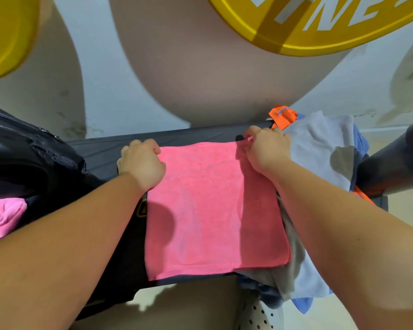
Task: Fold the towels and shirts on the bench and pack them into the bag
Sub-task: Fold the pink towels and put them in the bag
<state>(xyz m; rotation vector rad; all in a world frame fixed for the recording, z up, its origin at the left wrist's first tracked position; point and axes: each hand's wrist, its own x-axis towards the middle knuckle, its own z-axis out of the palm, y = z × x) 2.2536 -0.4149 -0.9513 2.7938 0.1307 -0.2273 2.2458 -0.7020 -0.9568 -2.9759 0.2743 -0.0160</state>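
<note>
Head view: a pink towel point(212, 210) lies spread flat across the dark tabletop point(200, 135), its near edge reaching the front rim and its far edge stopping short of the back rim. The left hand point(141, 163) sits on the towel's far left corner with its fingers curled down over the edge, clenched on the cloth there. The right hand point(265, 148) is at the far right corner, where thumb and fingers pinch a small fold of the pink fabric, lifted slightly off the surface. Both forearms reach in from the bottom of the frame, one on each side of the towel.

To the left, a black bag point(34, 158) rests against the end of the tabletop, open at the top, with a pink cloth point(3, 216) showing inside it.

To the right, touching the towel's right edge, is a loose pile of laundry. A light blue towel point(320, 144) lies on top, and an orange garment point(283, 115) pokes out behind it. A grey cloth point(291, 258) hangs over the front rim, with a blue shirt point(301, 303) dangling below it.

Under the front rim, a pale perforated shoe point(258, 315) stands on the floor. A large yellow disc point(320, 25) with white lettering fills the upper right.
</note>
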